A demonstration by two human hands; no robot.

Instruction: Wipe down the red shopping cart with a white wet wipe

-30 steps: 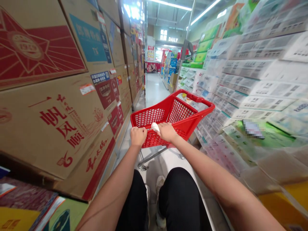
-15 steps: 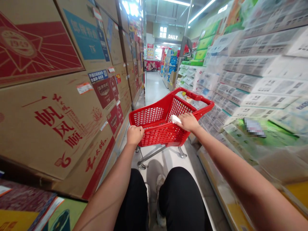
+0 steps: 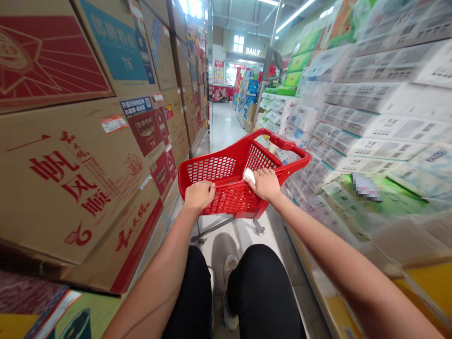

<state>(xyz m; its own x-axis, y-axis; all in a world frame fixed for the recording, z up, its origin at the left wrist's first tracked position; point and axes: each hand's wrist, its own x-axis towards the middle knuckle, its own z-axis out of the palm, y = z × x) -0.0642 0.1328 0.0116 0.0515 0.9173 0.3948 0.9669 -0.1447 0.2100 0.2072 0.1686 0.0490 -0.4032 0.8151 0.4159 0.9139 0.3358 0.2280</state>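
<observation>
A red plastic shopping cart (image 3: pixel 212 169) with mesh walls stands on wheels in a narrow store aisle just ahead of me. My left hand (image 3: pixel 198 194) is closed over the cart's near rim at the left. My right hand (image 3: pixel 265 183) rests on the rim further right, fingers closed round a small white object (image 3: pixel 249 175) that I cannot make out. The basket looks empty inside. My legs in black trousers show below.
Stacked brown cardboard boxes (image 3: pixel 81 165) with red print wall the aisle's left side. Shelves of white and green packaged goods (image 3: pixel 370 136) line the right. The pale floor (image 3: pixel 222 127) runs ahead to a lit area with a "DAILY" sign (image 3: pixel 253 51).
My right hand slid from beside the left hand out along the cart rim to the right, then came slightly back. The cart swung a little leftward; my left hand kept its grip.
</observation>
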